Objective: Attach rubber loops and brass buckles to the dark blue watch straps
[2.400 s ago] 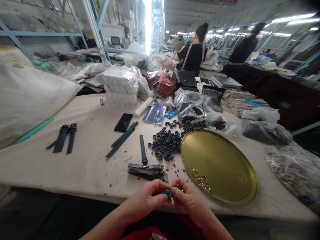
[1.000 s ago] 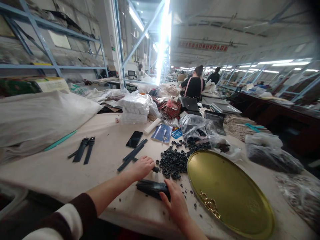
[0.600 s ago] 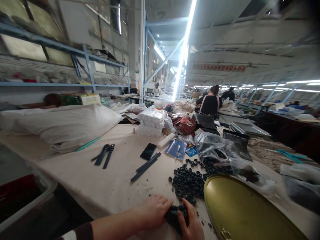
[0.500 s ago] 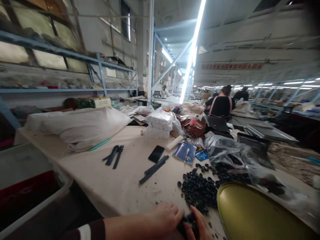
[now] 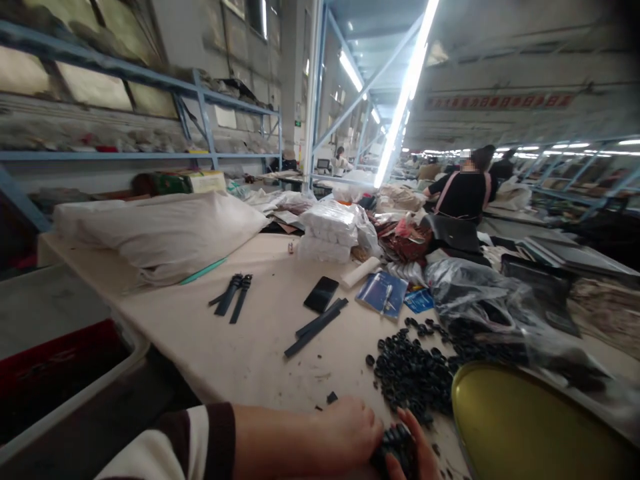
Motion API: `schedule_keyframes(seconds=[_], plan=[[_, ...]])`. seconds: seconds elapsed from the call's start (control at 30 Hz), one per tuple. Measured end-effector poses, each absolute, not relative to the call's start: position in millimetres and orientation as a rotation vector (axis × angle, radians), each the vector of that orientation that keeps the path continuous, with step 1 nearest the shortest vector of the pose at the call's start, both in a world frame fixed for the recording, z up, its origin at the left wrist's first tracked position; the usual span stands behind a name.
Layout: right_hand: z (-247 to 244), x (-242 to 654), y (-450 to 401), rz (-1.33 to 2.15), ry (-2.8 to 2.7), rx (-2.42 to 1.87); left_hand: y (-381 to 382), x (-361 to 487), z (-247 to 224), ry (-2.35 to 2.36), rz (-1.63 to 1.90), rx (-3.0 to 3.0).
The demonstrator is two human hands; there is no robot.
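Note:
At the bottom edge my left hand (image 5: 350, 427) is closed, its fingers curled in against a cluster of black loops (image 5: 396, 445). What the left fingers hold is hidden. My right hand (image 5: 423, 443) cups that cluster from the right, thumb in front and fingers behind. A small dark flat piece (image 5: 332, 398) shows just beyond the left knuckles; whether it is held cannot be made out. Beyond the right hand a pile of small black loops (image 5: 415, 370) spreads over the table (image 5: 240, 360). Two dark flat strips (image 5: 316, 327) lie farther back.
Dark straps with buckles (image 5: 234, 297) lie to the left, near a black phone (image 5: 321, 294). A blue booklet (image 5: 383, 293) has a pen on it. A gold-coloured oval tray (image 5: 530, 427) sits at the right, beside clear plastic bags (image 5: 470, 293). A bin (image 5: 140, 347) stands left of the table.
The view has shifted, so the table items appear farther right and higher. Both hands stay together around the black loops, and a small dark flat piece now shows beyond my left hand.

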State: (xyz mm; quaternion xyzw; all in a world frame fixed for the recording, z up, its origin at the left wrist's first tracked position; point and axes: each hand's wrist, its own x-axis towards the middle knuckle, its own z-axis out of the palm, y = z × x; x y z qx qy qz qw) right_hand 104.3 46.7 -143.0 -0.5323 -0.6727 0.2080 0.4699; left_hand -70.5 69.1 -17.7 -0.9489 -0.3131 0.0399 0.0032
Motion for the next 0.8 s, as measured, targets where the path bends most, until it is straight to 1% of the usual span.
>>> schedule_keyframes(seconds=[0.07, 0.13, 0.23, 0.5, 0.7, 0.8], plan=[[-125, 109, 42, 0.636, -1.649, -1.358, 71, -74, -18, -1.06, 0.076, -2.952], [-109, 109, 40, 0.704, -1.535, -1.402, 74, -79, -20, -1.111, 0.061, -2.953], [-98, 107, 40, 0.768, -1.428, -1.456, 78, -84, -24, -1.185, 0.064, -2.965], [-102, 107, 38, 0.819, -1.26, -1.465, 81, -82, -26, -1.235, 0.015, -2.997], [-100, 110, 38, 0.83, -1.205, -1.446, 82, -63, -23, -1.075, 0.21, -2.972], [-98, 114, 37, 0.826, -1.226, -1.434, 82, -55, -24, -1.059, 0.239, -2.941]])
